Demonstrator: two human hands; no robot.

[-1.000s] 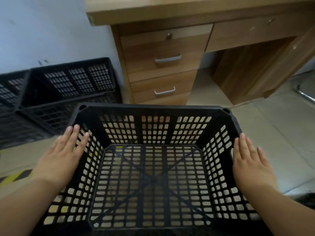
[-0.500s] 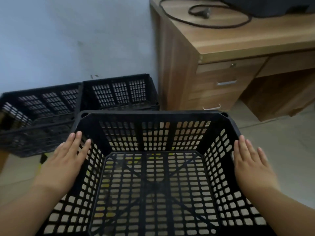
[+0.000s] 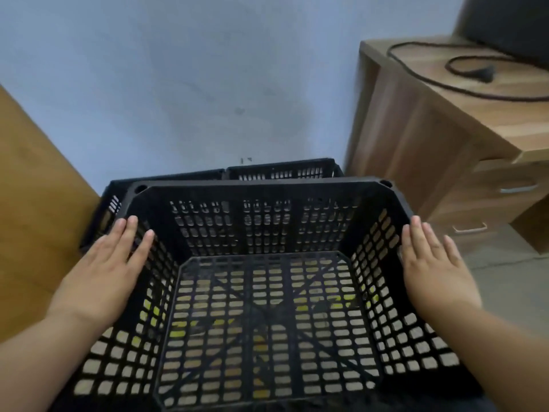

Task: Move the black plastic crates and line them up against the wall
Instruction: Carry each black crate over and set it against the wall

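I carry a large black perforated plastic crate in front of me, empty, its open top facing me. My left hand presses flat on its left rim and wall. My right hand presses flat on its right rim. Both palms clamp the crate between them. Behind its far edge, two more black crates stand side by side against the pale blue wall: one at the left, one at the right. Both are mostly hidden by the held crate.
A wooden desk with drawers stands to the right of the crates, a black cable and a dark device on its top. A brown wooden panel rises at the left. Yellow floor marking shows through the crate's base.
My view and the held crate have swung left, toward the wall. The two floor crates now lie straight ahead behind the held crate, and the desk has slid to the right.
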